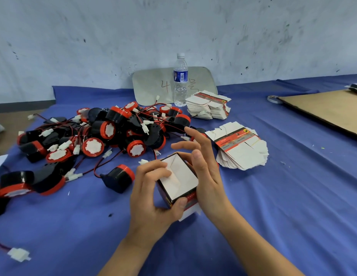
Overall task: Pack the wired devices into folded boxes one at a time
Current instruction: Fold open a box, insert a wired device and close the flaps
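Folded box (185,182) gripped in left hand (149,200), right hand (207,176) spread at 3 o'clock; flaps (174,179) liable to spring open unpressed.

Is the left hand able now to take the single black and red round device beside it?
Probably not yet: the left hand grips the small folded cardboard box. The black and red round device lies close, nothing between them.

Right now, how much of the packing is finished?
Nothing looks finished: no closed box is in view. In hand: the left hand grips one small red-and-black cardboard box, open and showing white inside, with the right hand against it. Still to do: the big pile of black-and-red round wired devices and two stacks of flat cardboard box blanks.
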Demonstrator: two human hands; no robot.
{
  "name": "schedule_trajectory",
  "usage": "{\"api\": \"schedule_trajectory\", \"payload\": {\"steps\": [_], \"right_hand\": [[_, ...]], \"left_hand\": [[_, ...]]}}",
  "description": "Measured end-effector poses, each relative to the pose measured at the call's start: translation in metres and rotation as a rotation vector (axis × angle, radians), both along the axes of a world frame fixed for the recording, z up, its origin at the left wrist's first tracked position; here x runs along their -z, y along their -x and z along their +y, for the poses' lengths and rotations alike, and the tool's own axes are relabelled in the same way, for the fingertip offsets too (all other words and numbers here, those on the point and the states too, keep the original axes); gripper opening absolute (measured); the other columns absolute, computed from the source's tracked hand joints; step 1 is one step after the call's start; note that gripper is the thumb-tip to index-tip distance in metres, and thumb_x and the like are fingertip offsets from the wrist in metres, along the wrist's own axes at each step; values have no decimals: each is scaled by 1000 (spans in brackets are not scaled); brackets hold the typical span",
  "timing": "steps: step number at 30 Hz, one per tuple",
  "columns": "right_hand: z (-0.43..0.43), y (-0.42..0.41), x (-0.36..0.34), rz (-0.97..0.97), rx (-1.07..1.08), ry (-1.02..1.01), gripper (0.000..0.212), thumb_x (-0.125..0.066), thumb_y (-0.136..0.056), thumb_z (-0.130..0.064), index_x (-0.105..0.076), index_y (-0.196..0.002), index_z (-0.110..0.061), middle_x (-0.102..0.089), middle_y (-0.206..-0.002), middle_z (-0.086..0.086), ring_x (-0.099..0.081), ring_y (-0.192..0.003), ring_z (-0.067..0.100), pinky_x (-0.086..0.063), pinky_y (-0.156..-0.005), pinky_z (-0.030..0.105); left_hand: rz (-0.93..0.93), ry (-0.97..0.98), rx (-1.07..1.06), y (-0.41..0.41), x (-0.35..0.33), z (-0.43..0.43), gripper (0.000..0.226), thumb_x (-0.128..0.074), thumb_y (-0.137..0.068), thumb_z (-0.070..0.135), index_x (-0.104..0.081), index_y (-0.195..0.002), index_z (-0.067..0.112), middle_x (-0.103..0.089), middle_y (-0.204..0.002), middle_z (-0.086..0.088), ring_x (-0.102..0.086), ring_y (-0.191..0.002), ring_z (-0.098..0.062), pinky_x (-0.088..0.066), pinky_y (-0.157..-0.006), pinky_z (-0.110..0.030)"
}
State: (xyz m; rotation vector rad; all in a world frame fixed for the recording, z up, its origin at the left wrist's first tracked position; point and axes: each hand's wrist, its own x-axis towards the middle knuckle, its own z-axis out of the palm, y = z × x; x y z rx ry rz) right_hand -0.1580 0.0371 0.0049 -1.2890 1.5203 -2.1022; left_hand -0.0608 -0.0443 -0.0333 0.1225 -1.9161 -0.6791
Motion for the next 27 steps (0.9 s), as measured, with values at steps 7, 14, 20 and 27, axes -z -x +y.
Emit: {"api": "schedule_trajectory", "payload": {"steps": [7,14,20,27], "right_hand": [[0,11,2,36,-217,-303,55,-58,-76,-54,-48,-129,-42,-60,-122,-4,-63,-106,17,-52,-93,36],[1,25,1,-848,-369,-499,50,-60,-77,-61,-67,-97,-16,-75,-88,9,-73,-73,19,-57,-59,25],[3,30,5,-919,-422,-667,51,-52,-86,-61,-72,-90,-15,-75,-84,9,-72,-68,22,-56,-58,28],[0,34,8,-876,-499,-681,92,-49,-68,-82,-58,-131,-14,-63,-107,17,-66,-76,36,-54,-49,33]], "left_hand": [[145,-485,129,-1,-5,3,61,-58,-86,53,-38,-137,25,-50,-134,13,-55,-123,-15,-54,-92,-38],[-139,-555,175,0,-2,-1,73,-52,-73,80,-39,-133,41,-47,-127,37,-51,-120,1,-45,-86,-10],[-331,-622,93,-3,-3,-14,35,-54,-80,58,-59,-112,44,-66,-104,26,-62,-98,3,-48,-77,-16],[-356,-549,-72,-11,-8,-31,41,-54,-87,58,-70,-70,25,-67,-61,3,-58,-48,-8,-42,-48,-16]]}}
